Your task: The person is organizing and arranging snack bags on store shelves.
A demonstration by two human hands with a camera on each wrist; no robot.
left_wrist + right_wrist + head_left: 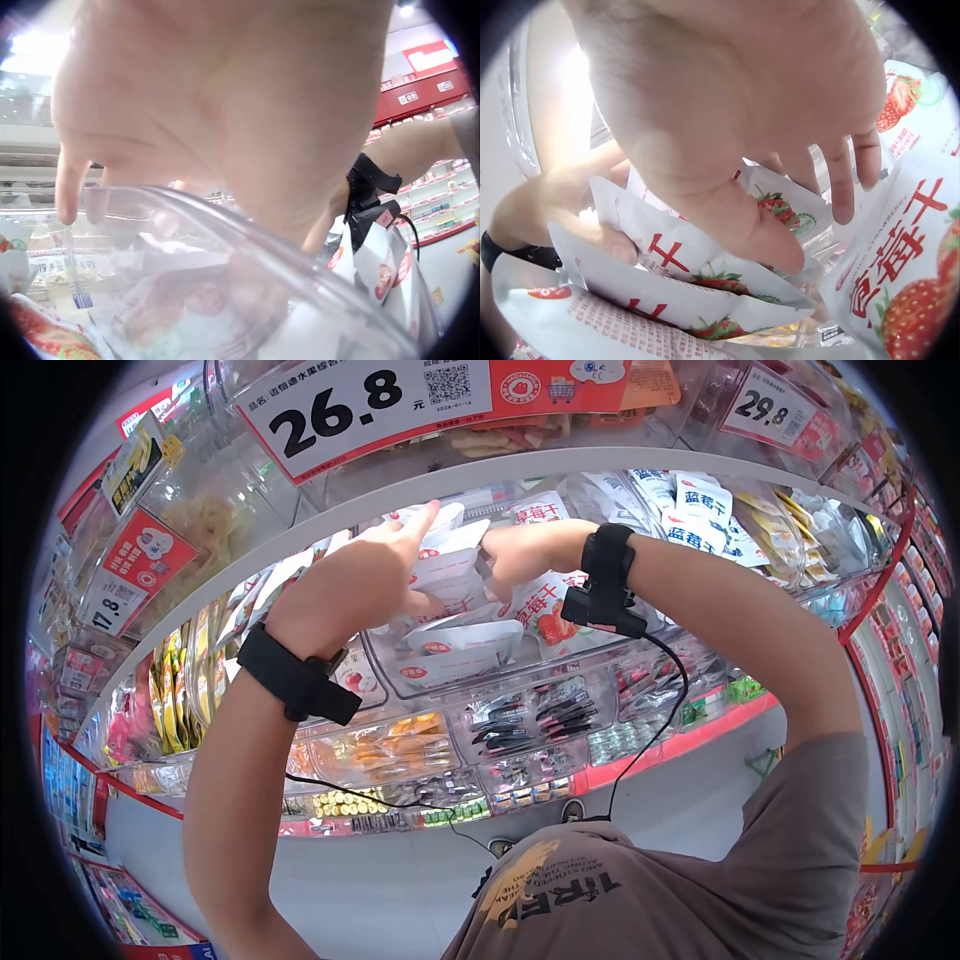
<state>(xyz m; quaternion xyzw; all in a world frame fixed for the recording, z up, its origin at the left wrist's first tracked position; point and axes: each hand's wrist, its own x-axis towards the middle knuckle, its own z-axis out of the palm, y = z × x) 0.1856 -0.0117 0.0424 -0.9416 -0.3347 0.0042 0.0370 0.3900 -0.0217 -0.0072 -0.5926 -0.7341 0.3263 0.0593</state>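
Note:
White bags of dried strawberries (pixel 727 262) stand in a row in a clear plastic bin (pixel 440 682). At the right end of this row my right hand (pixel 535 550) grips a strawberry bag (pixel 784 202), the thumb in front of it and fingers behind. My left hand (pixel 370 580) reaches over the bin's clear wall (pixel 247 221), fingers extended, with the thumb (pixel 619 244) against the bags' left edges. Another strawberry bag (pixel 907 277) lies right of my right hand.
A shelf edge with a large 26.8 price sign (pixel 370 410) runs just above both hands. Blueberry bags (pixel 695 510) fill the compartment to the right. Lower bins hold orange packs (pixel 400 745) and dark packs (pixel 535 710). A black cable (pixel 670 710) hangs from the right wrist strap.

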